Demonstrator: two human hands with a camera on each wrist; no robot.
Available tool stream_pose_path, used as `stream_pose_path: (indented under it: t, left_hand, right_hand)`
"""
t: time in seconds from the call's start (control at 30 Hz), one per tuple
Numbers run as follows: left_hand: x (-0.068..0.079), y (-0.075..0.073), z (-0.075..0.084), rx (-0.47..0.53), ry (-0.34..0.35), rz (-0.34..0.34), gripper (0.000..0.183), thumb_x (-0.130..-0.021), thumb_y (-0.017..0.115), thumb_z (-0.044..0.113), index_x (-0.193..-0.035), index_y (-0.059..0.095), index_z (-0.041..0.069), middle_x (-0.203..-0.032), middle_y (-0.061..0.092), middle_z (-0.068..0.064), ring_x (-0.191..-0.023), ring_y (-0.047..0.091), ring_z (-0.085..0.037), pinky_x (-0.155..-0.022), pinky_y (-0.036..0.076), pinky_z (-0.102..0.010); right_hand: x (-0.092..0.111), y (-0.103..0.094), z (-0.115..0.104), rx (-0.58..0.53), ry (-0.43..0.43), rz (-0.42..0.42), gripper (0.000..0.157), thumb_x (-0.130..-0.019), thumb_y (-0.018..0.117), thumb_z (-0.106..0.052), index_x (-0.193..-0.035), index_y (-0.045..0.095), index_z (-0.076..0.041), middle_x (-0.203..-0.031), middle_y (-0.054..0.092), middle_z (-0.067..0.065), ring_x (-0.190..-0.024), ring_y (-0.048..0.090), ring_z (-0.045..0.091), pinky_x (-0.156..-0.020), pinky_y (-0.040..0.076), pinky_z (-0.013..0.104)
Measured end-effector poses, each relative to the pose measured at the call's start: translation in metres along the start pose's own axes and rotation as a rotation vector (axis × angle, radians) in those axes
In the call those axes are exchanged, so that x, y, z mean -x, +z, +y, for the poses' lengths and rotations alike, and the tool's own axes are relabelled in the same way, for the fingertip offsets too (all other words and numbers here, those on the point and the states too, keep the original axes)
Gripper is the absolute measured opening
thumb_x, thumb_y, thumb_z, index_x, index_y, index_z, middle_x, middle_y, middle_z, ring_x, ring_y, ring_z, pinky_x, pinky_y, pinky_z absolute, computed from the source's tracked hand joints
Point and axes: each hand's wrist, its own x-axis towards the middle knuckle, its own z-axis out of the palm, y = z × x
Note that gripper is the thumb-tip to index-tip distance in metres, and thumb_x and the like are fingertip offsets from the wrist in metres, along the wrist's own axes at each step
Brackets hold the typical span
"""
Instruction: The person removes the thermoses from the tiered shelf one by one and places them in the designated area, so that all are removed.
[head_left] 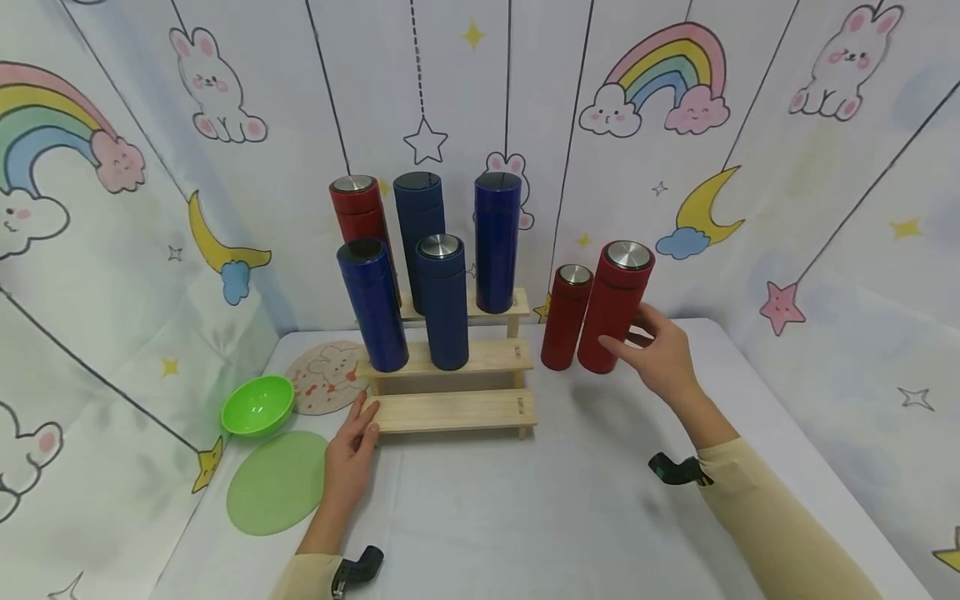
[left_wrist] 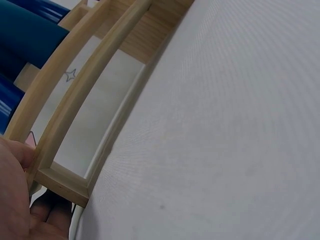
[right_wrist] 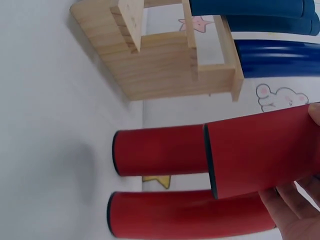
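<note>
In the head view my right hand [head_left: 656, 350] grips a red thermos flask [head_left: 613, 312] with a silver lid, thumb on one side and fingers round the other. The right wrist view shows its base higher than those of two more red flasks behind it, an upper one [right_wrist: 160, 150] and a lower one [right_wrist: 185, 215]. My left hand [head_left: 351, 446] holds the left end of a three-step wooden rack [head_left: 450, 412], thumb and fingers on either side of its frame. A glossy blue flask [head_left: 372, 308] and a matte dark blue flask [head_left: 444, 304] stand on the middle step.
On the top step are a red flask [head_left: 358, 208], a dark blue flask [head_left: 417, 217] and a glossy blue flask [head_left: 497, 242]. Left of the rack lie a green bowl [head_left: 258, 406], a green round mat [head_left: 276, 483] and a rabbit-print mat [head_left: 318, 379]. A patterned curtain [head_left: 465, 92] hangs behind.
</note>
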Motion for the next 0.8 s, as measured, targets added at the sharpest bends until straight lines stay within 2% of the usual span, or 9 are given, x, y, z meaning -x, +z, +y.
stream_pose_path:
  t: [0.27,0.5,0.8]
  left_hand:
    - [-0.001,-0.001,-0.001,-0.006,-0.012,-0.004,0.038,-0.11,0.062,0.004,-0.148,0.064,-0.003,-0.17,0.041,-0.015,-0.157,0.036,-0.036,-0.103,0.039,-0.005]
    - [-0.002,-0.001,-0.003,-0.008,-0.008,-0.005,0.039,-0.109,0.063,0.002,-0.148,0.063,-0.004,-0.17,0.04,-0.016,-0.156,0.037,-0.037,-0.1,0.039,-0.004]
    - [-0.001,-0.001,-0.002,-0.003,-0.009,-0.006,0.039,-0.11,0.062,0.003,-0.149,0.063,-0.003,-0.17,0.04,-0.016,-0.157,0.036,-0.037,-0.101,0.039,-0.004]
  right_hand:
    - [0.004,-0.01,0.01,0.038,0.015,0.037,0.063,-0.096,0.086,-0.024,-0.152,0.06,-0.01,-0.139,0.07,0.009,-0.124,0.066,0.03,-0.1,0.059,0.051]
    - [0.007,-0.021,0.02,0.069,0.02,0.038,0.064,-0.097,0.086,-0.024,-0.153,0.059,-0.009,-0.139,0.069,0.011,-0.124,0.065,0.031,-0.097,0.06,0.033]
    - [0.012,-0.036,0.039,0.083,0.062,0.046,0.066,-0.098,0.084,-0.026,-0.156,0.056,-0.008,-0.142,0.066,0.015,-0.126,0.062,0.032,-0.094,0.058,0.023]
